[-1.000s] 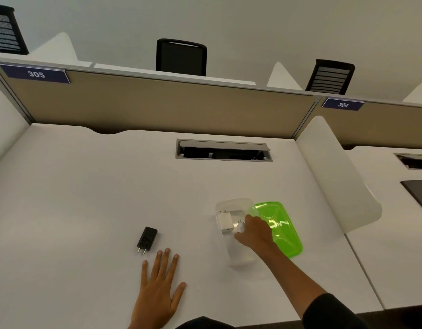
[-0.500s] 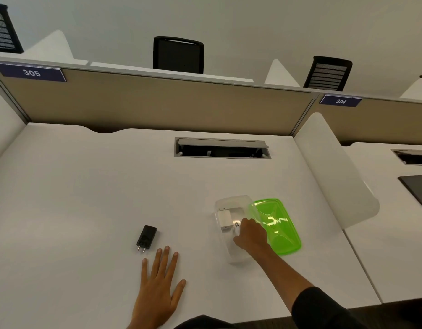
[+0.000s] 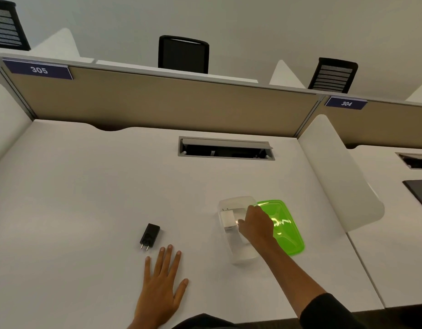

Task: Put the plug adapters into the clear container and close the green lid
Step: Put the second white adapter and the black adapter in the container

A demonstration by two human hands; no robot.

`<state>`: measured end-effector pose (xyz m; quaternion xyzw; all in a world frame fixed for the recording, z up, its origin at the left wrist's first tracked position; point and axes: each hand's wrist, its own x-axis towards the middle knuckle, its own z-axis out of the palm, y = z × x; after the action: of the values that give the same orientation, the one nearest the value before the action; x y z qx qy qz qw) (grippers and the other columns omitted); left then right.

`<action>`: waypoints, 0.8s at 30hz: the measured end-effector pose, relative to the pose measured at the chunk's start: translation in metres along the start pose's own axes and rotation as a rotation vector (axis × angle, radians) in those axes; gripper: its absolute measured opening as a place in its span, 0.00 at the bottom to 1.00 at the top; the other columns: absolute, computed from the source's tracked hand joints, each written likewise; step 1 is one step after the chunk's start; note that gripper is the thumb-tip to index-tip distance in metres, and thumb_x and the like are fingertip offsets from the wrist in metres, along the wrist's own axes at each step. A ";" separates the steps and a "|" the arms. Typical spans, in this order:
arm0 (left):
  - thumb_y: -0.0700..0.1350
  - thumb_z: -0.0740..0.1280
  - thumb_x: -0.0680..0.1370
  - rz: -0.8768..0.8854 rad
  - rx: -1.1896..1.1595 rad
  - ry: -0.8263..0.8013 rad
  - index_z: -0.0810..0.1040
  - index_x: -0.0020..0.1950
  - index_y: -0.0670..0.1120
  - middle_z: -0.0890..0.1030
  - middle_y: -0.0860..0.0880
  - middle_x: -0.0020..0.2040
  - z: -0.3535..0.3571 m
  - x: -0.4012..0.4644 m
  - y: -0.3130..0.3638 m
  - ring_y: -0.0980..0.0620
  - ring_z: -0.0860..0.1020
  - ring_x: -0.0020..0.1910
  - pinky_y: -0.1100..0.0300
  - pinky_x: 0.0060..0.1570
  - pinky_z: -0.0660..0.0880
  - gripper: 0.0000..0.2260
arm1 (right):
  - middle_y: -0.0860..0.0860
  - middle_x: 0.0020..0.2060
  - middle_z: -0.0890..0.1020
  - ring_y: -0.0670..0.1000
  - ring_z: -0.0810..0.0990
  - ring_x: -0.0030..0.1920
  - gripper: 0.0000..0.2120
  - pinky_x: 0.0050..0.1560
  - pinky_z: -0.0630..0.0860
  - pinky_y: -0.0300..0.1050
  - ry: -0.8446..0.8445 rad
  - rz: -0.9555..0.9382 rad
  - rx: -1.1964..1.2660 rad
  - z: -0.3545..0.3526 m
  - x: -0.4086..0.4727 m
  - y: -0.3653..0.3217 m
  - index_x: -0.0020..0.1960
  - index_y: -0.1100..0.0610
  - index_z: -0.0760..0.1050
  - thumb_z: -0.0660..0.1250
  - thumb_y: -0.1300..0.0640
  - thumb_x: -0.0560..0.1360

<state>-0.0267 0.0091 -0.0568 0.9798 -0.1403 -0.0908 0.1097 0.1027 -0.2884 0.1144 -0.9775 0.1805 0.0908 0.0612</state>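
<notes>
The clear container stands lidless on the white desk, right of centre. One white plug adapter lies inside it, prongs pointing away from me. My right hand reaches into the container, fingers curled on a second small white adapter beside the first. The green lid lies flat on the desk, touching the container's right side and partly behind my hand. A black plug adapter rests on the desk to the left, prongs toward me. My left hand lies flat just below it, fingers spread, holding nothing.
A cable slot is cut into the desk behind the container. A tan partition closes the far side and a white divider the right. A neighbouring desk with a dark pad lies beyond.
My right hand has pushed a little deeper into the container with the small white adapter. The left hand and the black adapter have stayed put.
</notes>
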 end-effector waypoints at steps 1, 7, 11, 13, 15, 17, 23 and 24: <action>0.69 0.53 0.84 -0.001 0.001 0.001 0.50 0.89 0.52 0.48 0.47 0.91 -0.001 0.000 0.000 0.42 0.51 0.89 0.33 0.83 0.49 0.38 | 0.55 0.60 0.80 0.59 0.82 0.62 0.19 0.57 0.81 0.54 0.068 -0.040 0.029 -0.002 0.001 -0.006 0.64 0.58 0.76 0.70 0.48 0.78; 0.68 0.52 0.85 -0.003 -0.008 0.003 0.50 0.89 0.52 0.48 0.47 0.91 -0.007 -0.002 0.002 0.43 0.50 0.89 0.33 0.83 0.49 0.37 | 0.50 0.58 0.79 0.54 0.80 0.61 0.17 0.50 0.84 0.55 0.176 -0.553 0.253 0.013 -0.014 -0.067 0.65 0.55 0.78 0.71 0.55 0.77; 0.68 0.52 0.85 -0.001 -0.005 -0.004 0.51 0.89 0.52 0.49 0.46 0.91 -0.010 -0.002 0.003 0.42 0.50 0.89 0.32 0.83 0.50 0.37 | 0.53 0.65 0.76 0.56 0.76 0.66 0.24 0.58 0.83 0.54 -0.056 -0.859 0.150 0.036 -0.028 -0.120 0.72 0.56 0.73 0.72 0.56 0.78; 0.68 0.53 0.85 0.000 -0.007 -0.009 0.52 0.89 0.51 0.50 0.45 0.90 -0.011 -0.001 0.004 0.42 0.51 0.89 0.32 0.83 0.50 0.37 | 0.54 0.67 0.74 0.57 0.76 0.67 0.28 0.59 0.83 0.55 -0.135 -0.946 0.062 0.046 -0.033 -0.146 0.75 0.56 0.71 0.74 0.58 0.77; 0.68 0.54 0.85 0.000 -0.008 -0.013 0.57 0.89 0.49 0.54 0.43 0.90 -0.012 -0.001 0.005 0.41 0.52 0.89 0.32 0.83 0.50 0.37 | 0.56 0.71 0.73 0.59 0.74 0.71 0.32 0.60 0.82 0.56 -0.176 -1.023 -0.029 0.055 -0.037 -0.167 0.76 0.57 0.69 0.76 0.60 0.75; 0.68 0.54 0.85 0.002 -0.012 -0.020 0.60 0.88 0.48 0.58 0.42 0.89 -0.012 -0.001 0.005 0.40 0.54 0.89 0.31 0.83 0.51 0.36 | 0.58 0.76 0.70 0.59 0.69 0.76 0.35 0.64 0.79 0.56 -0.184 -1.107 -0.133 0.062 -0.039 -0.185 0.77 0.57 0.68 0.77 0.62 0.73; 0.68 0.55 0.85 -0.014 -0.032 -0.035 0.68 0.84 0.48 0.68 0.43 0.85 -0.013 0.000 0.006 0.40 0.65 0.85 0.30 0.83 0.54 0.34 | 0.54 0.70 0.76 0.58 0.71 0.73 0.17 0.58 0.78 0.54 -0.120 -1.240 -0.343 0.078 -0.045 -0.209 0.69 0.57 0.75 0.66 0.63 0.81; 0.68 0.54 0.85 -0.014 -0.035 -0.038 0.69 0.84 0.48 0.69 0.43 0.85 -0.013 0.001 0.006 0.40 0.65 0.85 0.30 0.83 0.56 0.34 | 0.53 0.66 0.77 0.57 0.73 0.70 0.14 0.55 0.77 0.52 -0.100 -1.239 -0.354 0.080 -0.046 -0.210 0.67 0.57 0.76 0.65 0.62 0.82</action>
<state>-0.0249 0.0057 -0.0431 0.9768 -0.1337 -0.1128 0.1234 0.1244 -0.0660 0.0638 -0.8904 -0.4380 0.1125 -0.0518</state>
